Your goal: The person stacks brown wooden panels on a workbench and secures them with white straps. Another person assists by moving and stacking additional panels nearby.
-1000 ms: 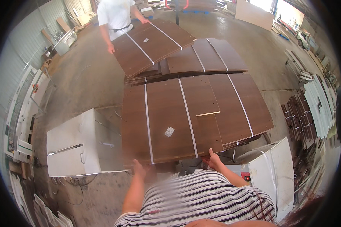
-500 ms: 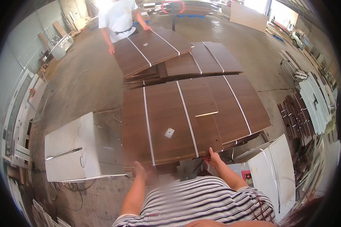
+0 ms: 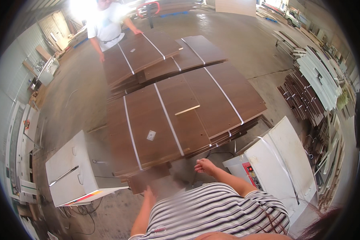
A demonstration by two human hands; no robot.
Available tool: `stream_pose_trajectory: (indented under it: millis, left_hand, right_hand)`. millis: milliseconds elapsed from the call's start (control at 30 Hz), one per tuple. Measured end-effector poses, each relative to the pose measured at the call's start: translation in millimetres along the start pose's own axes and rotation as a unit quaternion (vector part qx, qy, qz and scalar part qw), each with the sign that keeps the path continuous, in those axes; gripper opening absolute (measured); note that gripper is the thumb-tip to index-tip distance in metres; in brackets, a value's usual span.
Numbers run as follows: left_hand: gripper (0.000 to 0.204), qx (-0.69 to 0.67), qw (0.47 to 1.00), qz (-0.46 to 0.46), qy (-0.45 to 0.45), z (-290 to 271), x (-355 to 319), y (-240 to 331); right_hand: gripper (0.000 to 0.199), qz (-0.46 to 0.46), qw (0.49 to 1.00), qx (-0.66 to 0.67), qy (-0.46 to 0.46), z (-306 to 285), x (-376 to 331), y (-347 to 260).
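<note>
Your hands are off the wood at this moment: your left hand hovers with fingers loose just below the near edge of the stack of brown panels, nearest a small brown offcut that pokes out under that edge, and your right hand hangs half-curled beside the stack's near right corner, closed on nothing. So, as I judge it, no panel is lifted yet; the top sheets lie flat in rows with pale edge strips between them, a short light batten and a small white tag resting on top (both undisturbed). At the far end a co-worker leans with both hands on a second pile of panels. The whole pile remains to be handled, and taking hold of the near edge is what is left first.
</note>
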State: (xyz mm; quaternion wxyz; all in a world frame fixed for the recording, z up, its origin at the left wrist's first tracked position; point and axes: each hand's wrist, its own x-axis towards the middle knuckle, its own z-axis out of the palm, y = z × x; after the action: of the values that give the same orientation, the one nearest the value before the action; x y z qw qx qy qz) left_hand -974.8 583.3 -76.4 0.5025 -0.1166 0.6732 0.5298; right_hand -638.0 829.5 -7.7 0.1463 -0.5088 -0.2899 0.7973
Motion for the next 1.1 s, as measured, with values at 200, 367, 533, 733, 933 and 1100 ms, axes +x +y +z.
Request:
stream_pose_trajectory:
  millis: [200, 367, 533, 733, 933, 1100]
  left_hand:
    - [0.026, 0.173, 0.982, -0.076, -0.022, 11, -51, -107]
    - [0.036, 0.308, 0.936, -0.043, -0.167, 49, -66, -158]
    - [0.035, 0.428, 0.855, 0.102, -0.274, 94, -89, -138]
    - [0.028, 0.444, 0.846, 0.070, -0.287, 160, -128, -87]
    - [0.018, 0.388, 0.839, 0.047, -0.378, 154, -140, -84]
    - [0.019, 0.490, 0.780, -0.016, -0.389, 128, -135, -145]
  right_hand:
    - [0.027, 0.040, 0.997, -0.063, -0.035, -93, -79, 72]
    - [0.026, 0.083, 0.991, -0.044, 0.100, -197, -139, 159]
    - [0.022, 0.066, 0.982, 0.009, 0.174, -246, -173, 234]
    - [0.021, -0.010, 0.945, 0.091, 0.314, -225, -219, 288]
    - [0.040, 0.066, 0.919, -0.286, 0.264, -167, -268, 367]
    - [0.037, 0.075, 0.881, -0.220, 0.412, -127, -312, 448]
